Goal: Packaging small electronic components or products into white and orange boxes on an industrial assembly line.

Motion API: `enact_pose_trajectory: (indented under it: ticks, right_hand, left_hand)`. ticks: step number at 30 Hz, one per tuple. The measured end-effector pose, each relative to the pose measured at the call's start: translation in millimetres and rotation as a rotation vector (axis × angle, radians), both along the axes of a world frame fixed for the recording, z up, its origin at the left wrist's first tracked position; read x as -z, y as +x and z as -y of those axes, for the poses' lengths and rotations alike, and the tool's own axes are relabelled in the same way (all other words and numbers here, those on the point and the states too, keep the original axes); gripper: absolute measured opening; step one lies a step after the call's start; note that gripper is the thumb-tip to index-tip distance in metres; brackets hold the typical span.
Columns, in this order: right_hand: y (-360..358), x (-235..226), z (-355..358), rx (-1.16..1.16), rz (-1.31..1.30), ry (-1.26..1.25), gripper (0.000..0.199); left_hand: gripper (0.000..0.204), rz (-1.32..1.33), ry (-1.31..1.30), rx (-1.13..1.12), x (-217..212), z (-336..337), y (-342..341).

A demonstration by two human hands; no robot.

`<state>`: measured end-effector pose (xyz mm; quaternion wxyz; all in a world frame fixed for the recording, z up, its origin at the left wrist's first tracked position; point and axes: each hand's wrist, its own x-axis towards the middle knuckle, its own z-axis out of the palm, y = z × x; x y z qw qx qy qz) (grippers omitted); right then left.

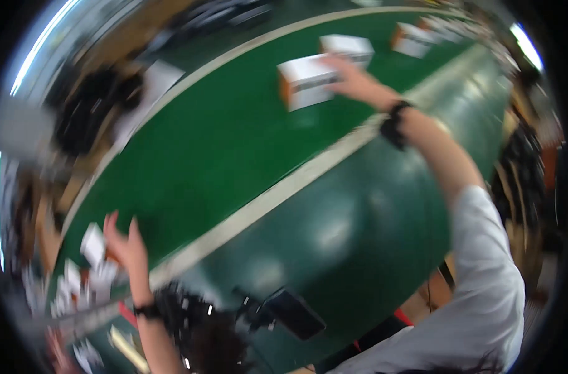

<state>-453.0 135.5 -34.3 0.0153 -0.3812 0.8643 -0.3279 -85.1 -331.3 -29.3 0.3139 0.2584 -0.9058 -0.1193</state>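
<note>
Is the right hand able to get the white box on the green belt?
Probably yes. The right hand is stretched out with its fingers already against the white box on the green belt. Nothing lies between them, though the blur hides whether the fingers have closed.

two hands [126,246], four white boxes [307,81] on one green belt [215,137]
</note>
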Motion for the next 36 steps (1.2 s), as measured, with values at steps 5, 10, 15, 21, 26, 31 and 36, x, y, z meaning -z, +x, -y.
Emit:
enact_pose_trajectory:
  ticks: [5, 10, 15, 21, 26, 31, 36]
  right_hand:
    - [38.4, -19.4, -32.9, 0.103, -0.470, -0.101, 0.060]
    - [98.7, -14.1, 14.2, 0.014, -0.299, -0.125, 0.054]
    - [133.5, -24.2, 43.1, -0.097, -0.155, -0.067, 0.049]
    - [193.9, -38.8, 146.4, -0.428, 0.342, -0.266, 0.049]
    - [212.3, -10.9, 194.1, -0.406, 0.614, -0.484, 0.046]
    - [214.0, 7.3, 205.0, -0.464, 0.241, -0.451, 0.031]
    - [211.8, 10.1, 195.9, -0.385, 0.133, -0.344, 0.029]
  left_hand:
    - [0.070, 0.270, -0.245, -0.424, -37.6, -1.6, -18.1]
    - [0.047, 0.715, 0.007, -0.461, -60.2, 16.6, 46.3]
    - [0.035, 0.578, -0.015, -0.328, -38.9, -0.3, 36.1]
    - [0.030, 0.354, 0.235, -0.019, -38.7, -91.5, -28.6]
    - [0.020, -0.013, 0.631, 0.393, -31.6, -144.1, -75.7]
    - [0.037, -0.281, 0.608, 0.360, -30.3, -126.7, -37.3]
    - [0.029, -0.234, 0.544, 0.256, -13.3, -108.6, -14.0]
